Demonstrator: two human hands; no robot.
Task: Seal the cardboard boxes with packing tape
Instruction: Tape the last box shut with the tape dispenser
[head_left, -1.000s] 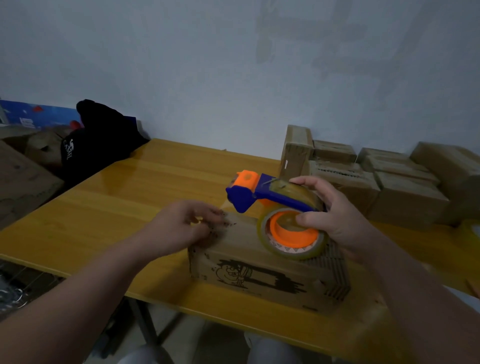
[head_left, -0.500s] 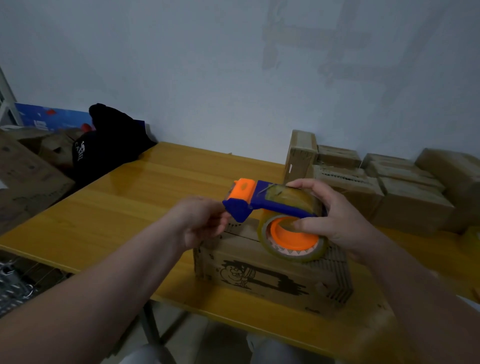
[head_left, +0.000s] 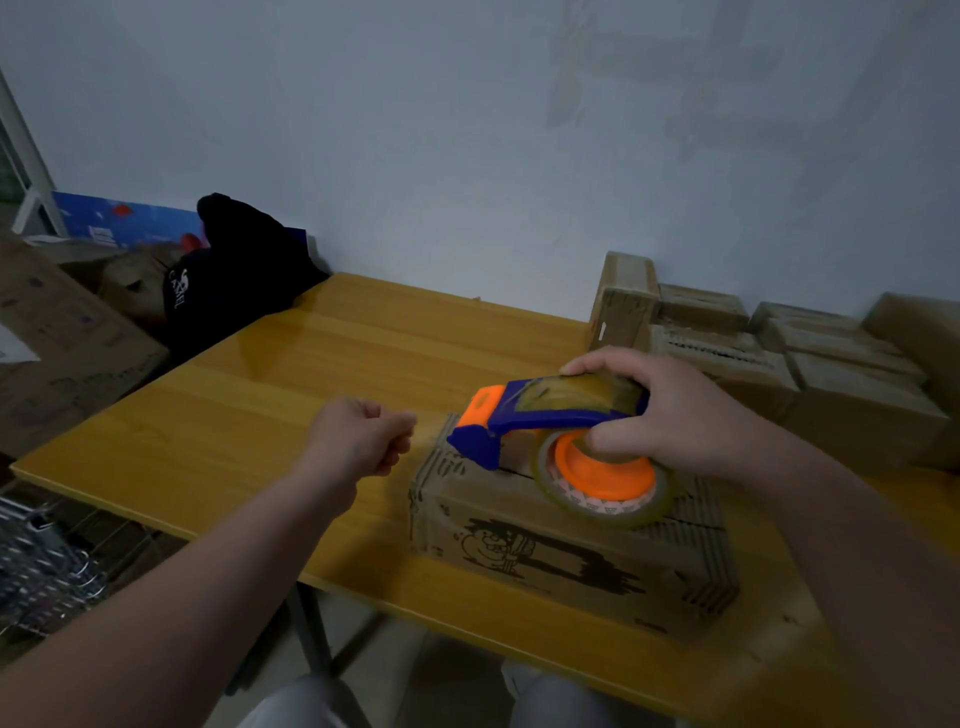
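Nearest the viewer, a cardboard box (head_left: 561, 551) lies flat near the front edge of a yellow wooden table (head_left: 311, 374), its printed cartoon side facing outward and its flaps down. A dark seam shows along the top, with no tape visible across it.

Just above the box lid, the right hand (head_left: 670, 415) grips a blue and orange tape dispenser (head_left: 540, 415). The fingers wrap over the clear guard and the thumb rests on the orange hub of the tape roll (head_left: 605, 488). The roll's lower edge sits at or just above the lid; contact cannot be confirmed. The dispenser's mouth points to 9 o'clock.

At 9 o'clock from that mouth, just beside the box's left end, the left hand (head_left: 363, 436) is curled. Thumb and forefinger pinch what appears to be the tape end (head_left: 431, 428), a faint glossy strip that is hard to make out.

**Handling, as judged:**
- The box looks light and fairly stiff, but its lid would give under pressure along the seam, so it is best steadied at the ends or side walls.
- The film is thin and sticky and folds onto itself easily, so it should be held only at the very tip and kept taut.
- The dispenser is rigid plastic and is well held by its frame.

At 1 to 2 o'clock, well apart from the work, stands a stack of boxes (head_left: 779, 358) against the wall (head_left: 467, 156). At 10 o'clock, off the table's far corner, sits a black bag (head_left: 228, 280).
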